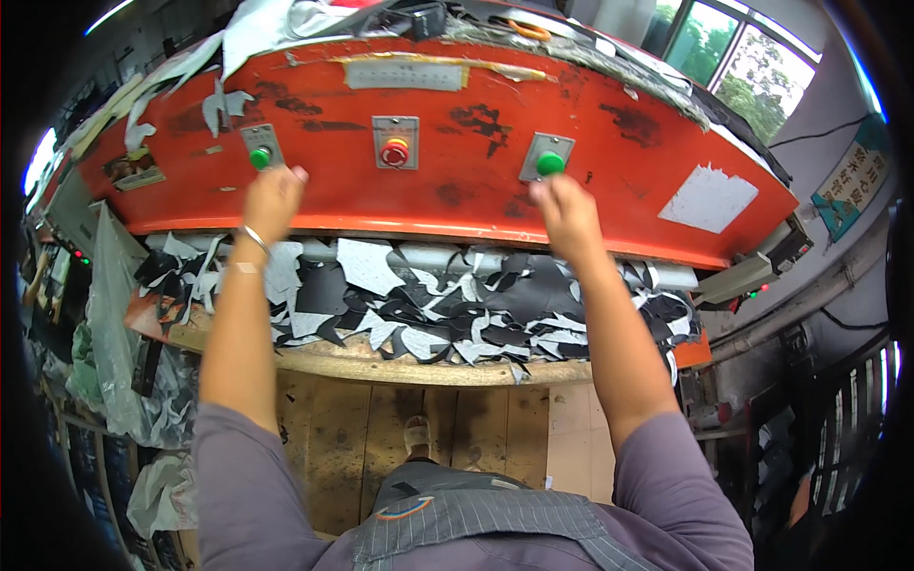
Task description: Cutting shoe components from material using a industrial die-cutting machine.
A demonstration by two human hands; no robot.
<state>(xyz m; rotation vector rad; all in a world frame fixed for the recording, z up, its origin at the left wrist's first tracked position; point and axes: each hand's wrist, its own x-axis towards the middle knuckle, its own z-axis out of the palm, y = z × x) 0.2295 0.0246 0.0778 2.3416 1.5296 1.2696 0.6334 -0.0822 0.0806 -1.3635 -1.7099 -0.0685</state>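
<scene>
Clock = worker's view, 12 at the far side. Worker point(257, 495) is up against an orange machine point(328, 205), both arms reaching to its front.

Left hand point(273, 200): at 10, fingers curled into a loose fist, just below the left button point(260, 158), green, which sits at the hand's 11. Right hand point(571, 214): at 2, fingers curled too, right button point(550, 164), also green, at its 11. Can't tell from where I stand if either hand actually touches.

Red button point(394, 152) at 11, between the greens, well apart from both hands. Each button has its own grey plate. Label point(405, 74) near 12, white patch point(709, 198) at 2.

Scraps point(409, 312), black and white, heap along the bench point(381, 366) mid-clock, between the forearms; wooden edge toward 6. Bracelet point(255, 238) on the left wrist. Shoe point(416, 436) at 6 on floor point(333, 457) boards. Clear bag point(112, 324) at 9, window point(762, 81) at 2.
</scene>
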